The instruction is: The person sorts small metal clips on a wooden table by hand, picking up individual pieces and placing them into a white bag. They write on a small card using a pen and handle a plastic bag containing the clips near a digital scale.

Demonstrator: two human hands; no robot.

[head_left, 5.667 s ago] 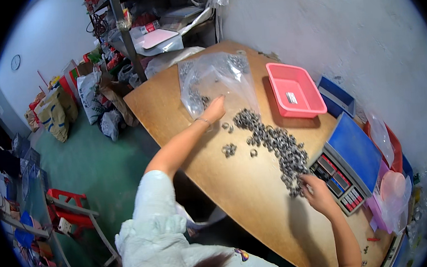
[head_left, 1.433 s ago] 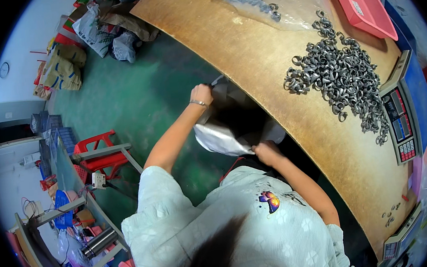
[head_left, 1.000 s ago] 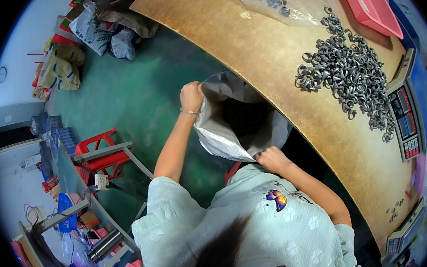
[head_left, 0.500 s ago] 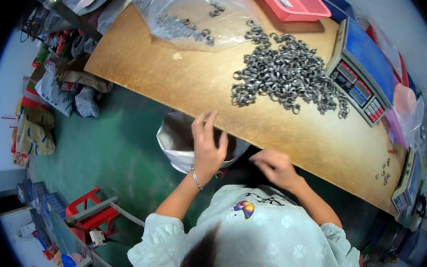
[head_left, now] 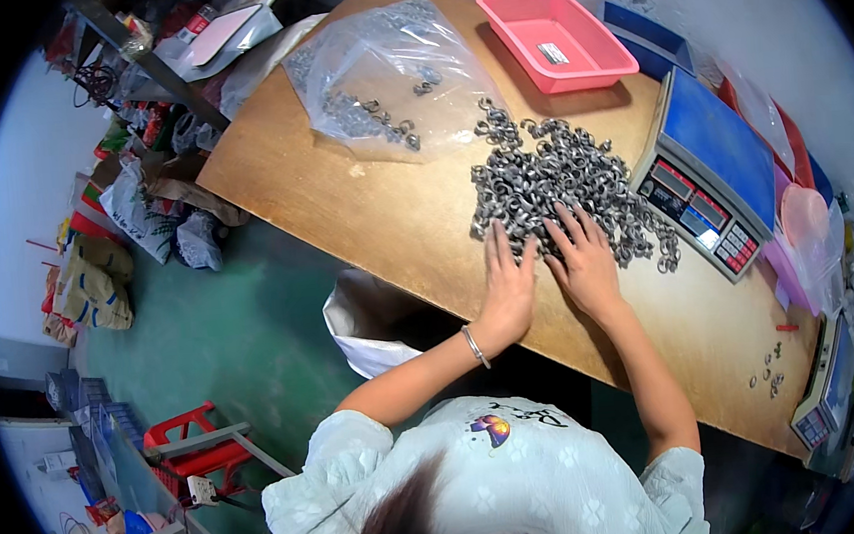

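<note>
A heap of small grey metal rings point(head_left: 550, 177), which look like hose clamps, lies on the wooden table point(head_left: 382, 210). At the heap's near edge, my left hand point(head_left: 511, 288) rests with fingers stretched out; a silver bangle is on its wrist. Beside it, my right hand point(head_left: 587, 266) has its fingers spread over the near rings. Neither hand has anything gripped. Under the table edge, to the left of my left forearm, stands a white sack point(head_left: 362, 332) with its mouth agape; its contents are hidden.
A clear plastic bag point(head_left: 382, 80) holding more rings lies at the far left of the table. Behind the heap is a pink tray point(head_left: 570, 50). A blue-topped counting scale point(head_left: 715, 169) borders the heap's right. A few loose rings point(head_left: 774, 370) lie near a second scale point(head_left: 823, 386).
Both hands have moved from the table's front edge and above the sack, forward onto the near side of the ring heap. The view has shifted slightly.
</note>
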